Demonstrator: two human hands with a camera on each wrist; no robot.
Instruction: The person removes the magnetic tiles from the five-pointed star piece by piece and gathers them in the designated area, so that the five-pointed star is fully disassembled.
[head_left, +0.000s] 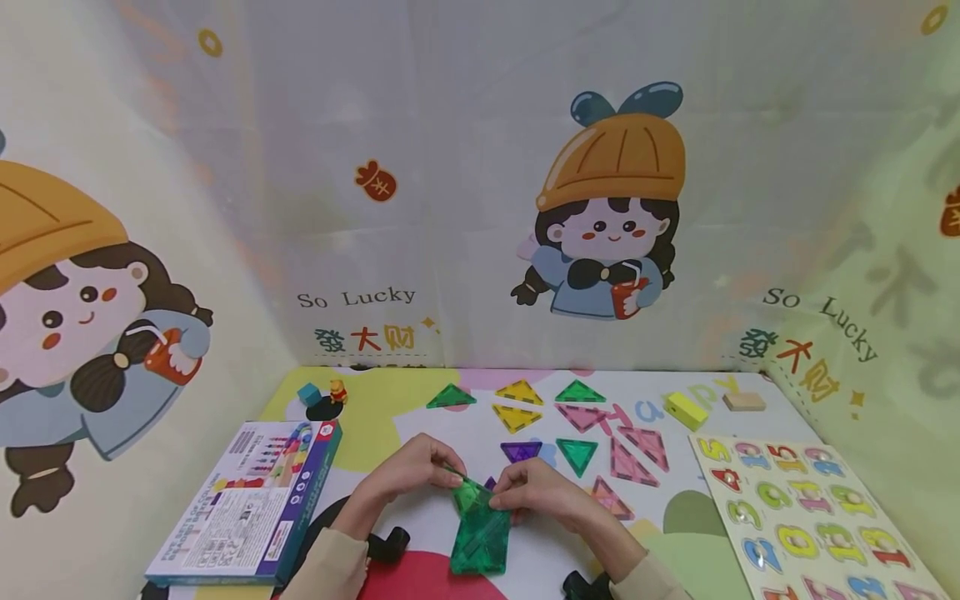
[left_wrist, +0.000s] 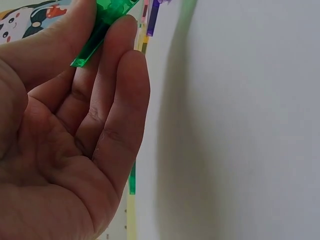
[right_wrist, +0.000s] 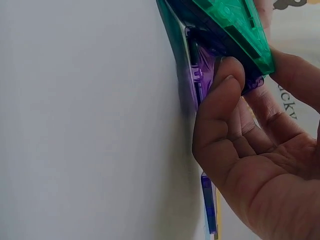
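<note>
In the head view my left hand (head_left: 408, 475) pinches a green triangular magnetic tile (head_left: 467, 497) between thumb and index finger. The same tile (left_wrist: 102, 27) shows at the fingertips in the left wrist view. Just below it is a larger see-through green tile piece (head_left: 480, 542), close over the white tabletop. My right hand (head_left: 543, 496) grips the upper right of this green piece. From the right wrist, the thumb meets a corner of the green tile (right_wrist: 240, 30), while curled fingers touch a purple tile (right_wrist: 202, 75) beside it. The right fingers partly hide the purple tile.
Loose triangle tiles lie behind the hands, among them a purple one (head_left: 521, 452), a green one (head_left: 577, 456) and a pink one (head_left: 632, 463). A boxed set (head_left: 232, 500) is at left, a number board (head_left: 810, 517) at right. Toward the back are a yellow block (head_left: 686, 410) and a blue cube (head_left: 309, 394).
</note>
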